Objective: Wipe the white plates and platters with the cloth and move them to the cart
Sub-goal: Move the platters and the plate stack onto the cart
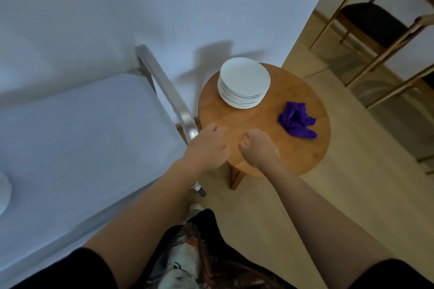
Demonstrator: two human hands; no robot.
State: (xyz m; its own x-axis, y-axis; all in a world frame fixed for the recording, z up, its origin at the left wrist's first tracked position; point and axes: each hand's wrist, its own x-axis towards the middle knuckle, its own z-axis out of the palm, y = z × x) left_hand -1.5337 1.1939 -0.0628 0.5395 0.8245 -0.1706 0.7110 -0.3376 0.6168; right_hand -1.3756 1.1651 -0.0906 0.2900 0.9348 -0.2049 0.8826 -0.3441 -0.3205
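Observation:
A stack of several white plates (244, 83) stands at the back of a small round wooden table (296, 152). A crumpled purple cloth (296, 118) lies on the table to the right of the stack. My left hand (207, 146) hovers over the table's near left edge with loosely curled fingers and holds nothing. My right hand (258, 148) is beside it over the table's front, fingers curled, also holding nothing. The cart (77, 129), with a white top and a metal handle (164, 91), stands to the left of the table.
A white rounded object (4, 191) shows at the cart's far left edge. Wooden chairs (375, 21) with dark seats stand at the right on the light wood floor. A white wall runs behind cart and table.

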